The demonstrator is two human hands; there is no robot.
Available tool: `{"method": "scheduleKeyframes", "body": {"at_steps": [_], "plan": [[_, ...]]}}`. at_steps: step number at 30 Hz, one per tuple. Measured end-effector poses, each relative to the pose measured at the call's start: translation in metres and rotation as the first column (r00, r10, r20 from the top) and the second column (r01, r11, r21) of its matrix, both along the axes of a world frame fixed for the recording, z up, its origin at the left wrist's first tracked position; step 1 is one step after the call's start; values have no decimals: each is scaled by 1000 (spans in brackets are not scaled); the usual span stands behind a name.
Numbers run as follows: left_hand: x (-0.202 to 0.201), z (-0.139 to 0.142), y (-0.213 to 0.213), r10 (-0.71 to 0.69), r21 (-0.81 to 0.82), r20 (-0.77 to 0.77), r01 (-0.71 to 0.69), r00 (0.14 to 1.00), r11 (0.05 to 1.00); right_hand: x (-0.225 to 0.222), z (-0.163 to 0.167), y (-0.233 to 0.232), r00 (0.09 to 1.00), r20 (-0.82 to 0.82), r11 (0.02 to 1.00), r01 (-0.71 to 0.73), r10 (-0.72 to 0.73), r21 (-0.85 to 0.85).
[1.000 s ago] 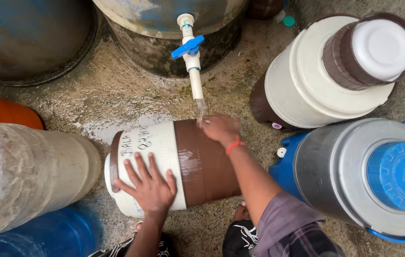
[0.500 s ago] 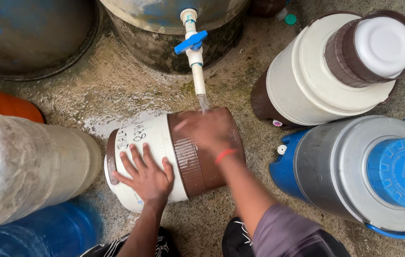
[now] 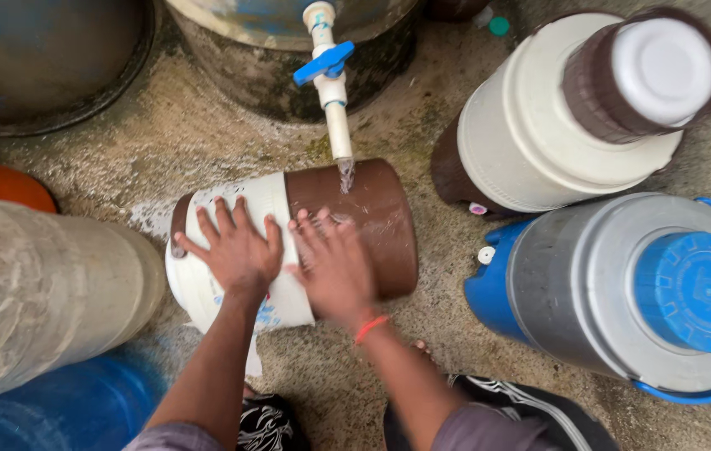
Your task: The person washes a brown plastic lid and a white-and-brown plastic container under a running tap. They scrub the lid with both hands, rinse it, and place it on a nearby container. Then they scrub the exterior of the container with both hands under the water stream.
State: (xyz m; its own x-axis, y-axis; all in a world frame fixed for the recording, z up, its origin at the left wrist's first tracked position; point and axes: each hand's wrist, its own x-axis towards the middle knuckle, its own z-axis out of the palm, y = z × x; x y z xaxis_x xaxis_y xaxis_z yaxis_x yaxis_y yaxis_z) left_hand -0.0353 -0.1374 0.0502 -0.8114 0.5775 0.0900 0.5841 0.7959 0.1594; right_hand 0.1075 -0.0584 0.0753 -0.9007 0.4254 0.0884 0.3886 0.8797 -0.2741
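A white and brown water jug [image 3: 372, 217] lies on its side on the wet concrete, under a white tap pipe [image 3: 339, 125] with a blue lever. Water falls from the pipe onto the jug's brown end. My left hand [image 3: 234, 246] lies flat with spread fingers on the jug's white part. My right hand [image 3: 330, 267], with an orange band at the wrist, presses flat on the jug where white meets brown, fingers apart and slightly blurred.
A large barrel [image 3: 288, 42] carries the tap at the top. A white and brown jug [image 3: 572, 117] and a grey and blue jug [image 3: 622, 292] stand at the right. A pale container [image 3: 30, 292], a blue one [image 3: 55, 409] and an orange one [image 3: 5, 179] sit at the left.
My right hand slid from the jug's brown end under the tap back toward its middle. The jug has turned slightly, and my left hand stays flat on the white part.
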Motion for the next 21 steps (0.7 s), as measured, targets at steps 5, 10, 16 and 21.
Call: {"method": "scheduleKeyframes", "body": {"at_steps": [5, 10, 16, 21], "plan": [[-7, -1, 10, 18, -12, 48, -17, 999, 1000, 21, -14, 94, 922, 32, 923, 385, -385, 11], [-15, 0, 14, 45, -28, 95, -43, 994, 999, 20, -29, 111, 791, -108, 765, 533, -602, -361], [-17, 7, 9, 139, -135, 260, -107, 956, 985, 62, -36, 107, 606, 212, -12, 316, -767, -949], [-46, 14, -40, 620, -156, 468, -632, 630, 759, 71, -31, 91, 618, 240, 90, 453, -749, -887]]}}
